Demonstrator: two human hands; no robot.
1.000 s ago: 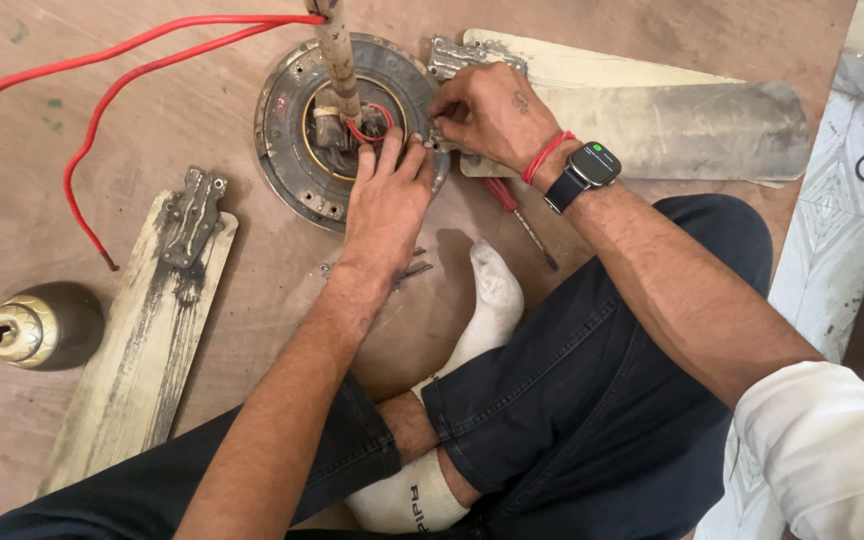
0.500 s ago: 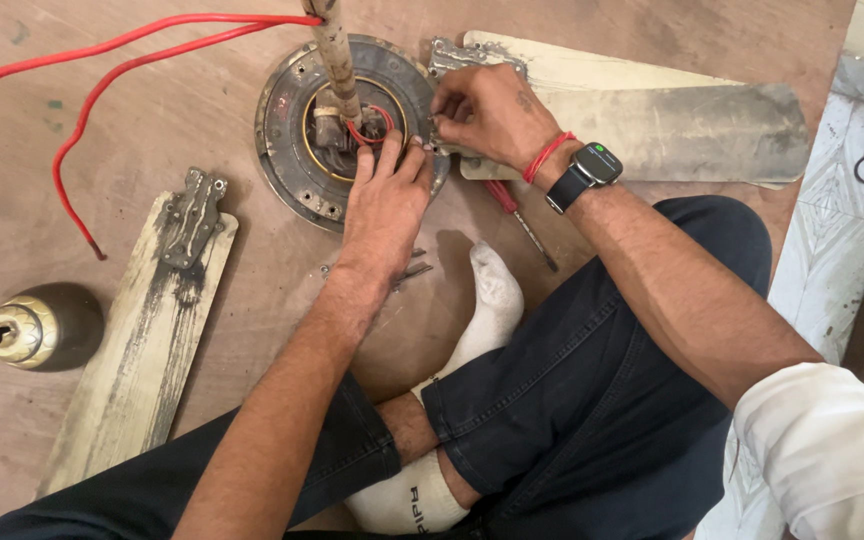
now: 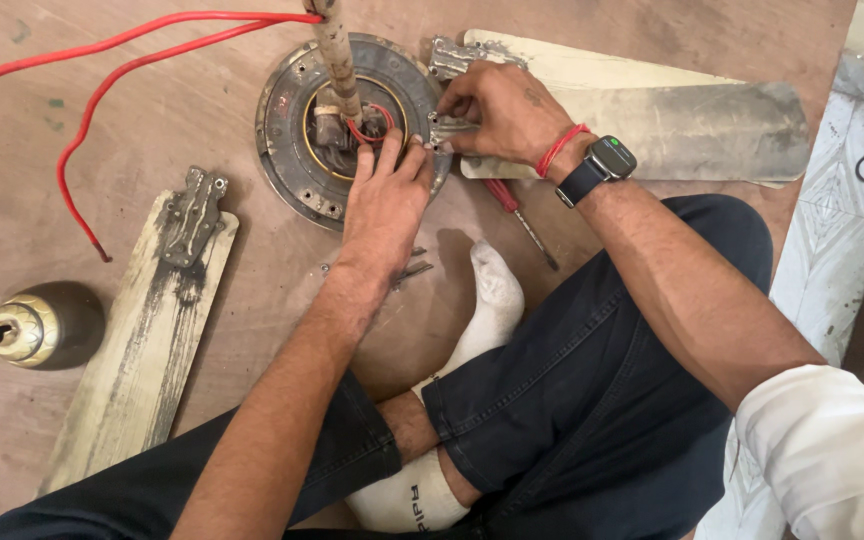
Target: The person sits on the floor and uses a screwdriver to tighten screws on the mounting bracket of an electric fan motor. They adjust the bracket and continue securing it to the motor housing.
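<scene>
The round fan motor (image 3: 297, 150) lay on the wooden floor (image 3: 152, 110) near its far edge. The left hand (image 3: 384, 205) rested flat on the motor's rim, fingers pressed together. The right hand (image 3: 502, 110) pinched the metal bracket (image 3: 449, 128) of the blade (image 3: 672, 125) at the motor's side. A red screwdriver (image 3: 517, 215) lay just beside the wrist. A second blade (image 3: 147, 330) and a brass-coloured cap (image 3: 22, 330) lay towards the floor's left edge.
</scene>
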